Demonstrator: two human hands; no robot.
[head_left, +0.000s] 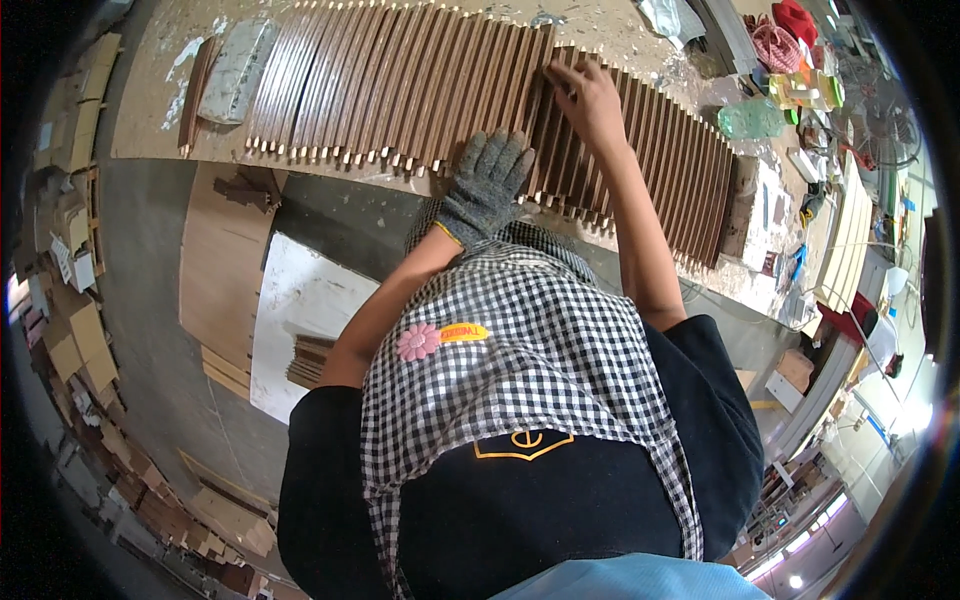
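Paint-spattered worktop (145, 110): brown wooden strips (400, 85) run near edge to far; gloved left hand (483, 188) open flat on near ends, right hand (597, 108) half-curled at far ends, grip unclear

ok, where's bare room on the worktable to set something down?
Worktable: free at the left end, outside the loose strip beside the pale block; also a patch behind the right-hand brown strips, left of the pale plastic. Crowded: the middle, packed with strips, and the right end around the green bottle.
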